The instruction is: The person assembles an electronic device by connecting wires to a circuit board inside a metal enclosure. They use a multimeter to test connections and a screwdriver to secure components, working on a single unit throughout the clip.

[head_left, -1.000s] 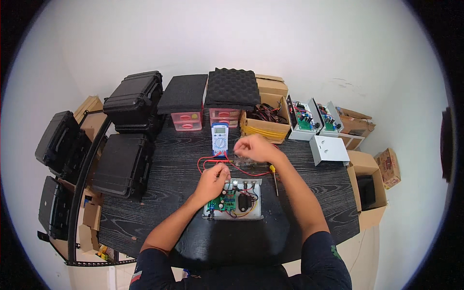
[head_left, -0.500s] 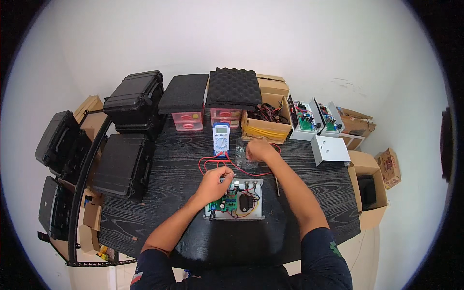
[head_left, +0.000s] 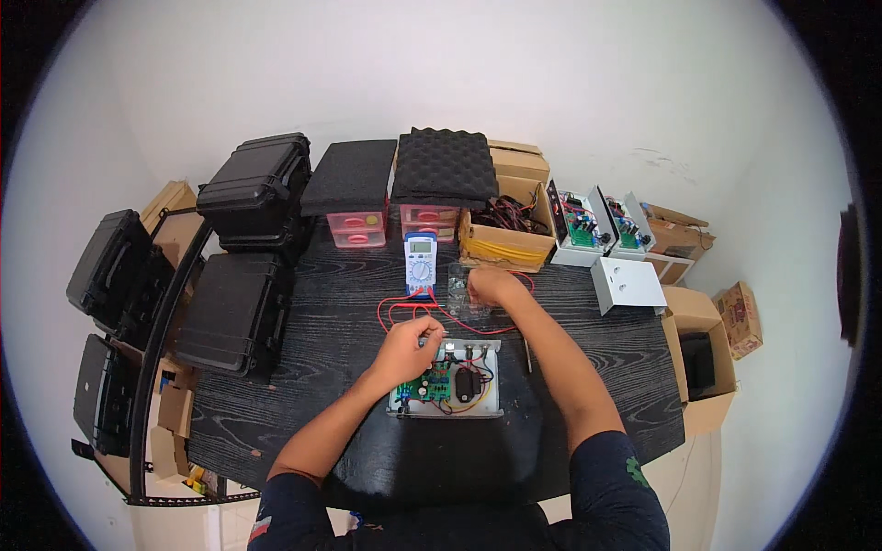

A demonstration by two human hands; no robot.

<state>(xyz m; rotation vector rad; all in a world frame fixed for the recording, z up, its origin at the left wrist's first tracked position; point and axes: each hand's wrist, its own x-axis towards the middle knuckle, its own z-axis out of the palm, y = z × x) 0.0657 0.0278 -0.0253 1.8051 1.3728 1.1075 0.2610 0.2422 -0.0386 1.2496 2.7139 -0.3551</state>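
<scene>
The right hand [head_left: 490, 285] has moved to a clear plastic bag [head_left: 462, 280] near the table's far edge, fingers curled on it. The left hand [head_left: 411, 347] pinches at the open grey metal circuit box [head_left: 448, 378] mid-table; red leads [head_left: 432, 310] between could snag.

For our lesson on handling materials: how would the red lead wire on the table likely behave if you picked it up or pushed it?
The red lead wire lies in loose loops, so it is probably floppy and would drape. It looks thin, likely light. It runs toward the multimeter, so pulling might drag that.

Left hand [head_left: 407, 347] curled, right hand [head_left: 491, 286] outstretched, fingers bent.
</scene>
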